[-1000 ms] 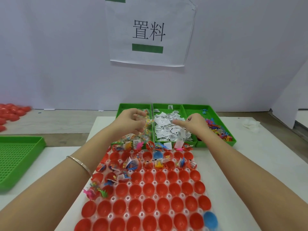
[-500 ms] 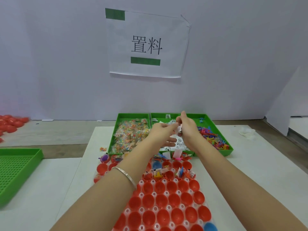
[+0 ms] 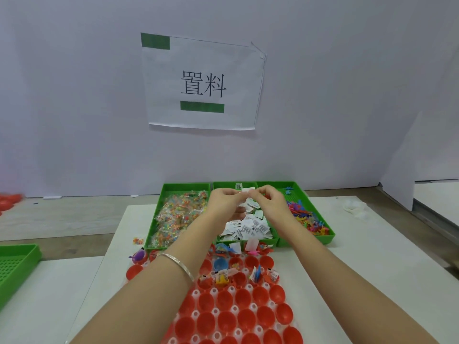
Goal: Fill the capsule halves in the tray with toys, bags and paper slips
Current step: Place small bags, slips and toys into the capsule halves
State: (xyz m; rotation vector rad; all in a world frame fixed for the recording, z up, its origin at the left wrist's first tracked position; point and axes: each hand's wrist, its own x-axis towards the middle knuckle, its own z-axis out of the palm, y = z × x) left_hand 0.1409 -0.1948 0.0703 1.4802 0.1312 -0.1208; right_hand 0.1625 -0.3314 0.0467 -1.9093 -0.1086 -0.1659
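A slip [image 3: 246, 193] is pinched by the left grip [image 3: 223, 203] and right grip [image 3: 272, 203], both clamped on it, above the middle bin [image 3: 233, 185], beyond the capsule tray [image 3: 215, 311].

The person's left forearm [image 3: 139, 301] and right forearm [image 3: 347, 281] are bare, and so are the left hand [image 3: 223, 204] and the right hand [image 3: 270, 202]. A thin silver-coloured bangle [image 3: 177, 265] circles the left wrist: a narrow, smooth, shiny band with a pale glint along its edge. The left hand lies just beyond the bangle, and the right forearm lies to the right of it.
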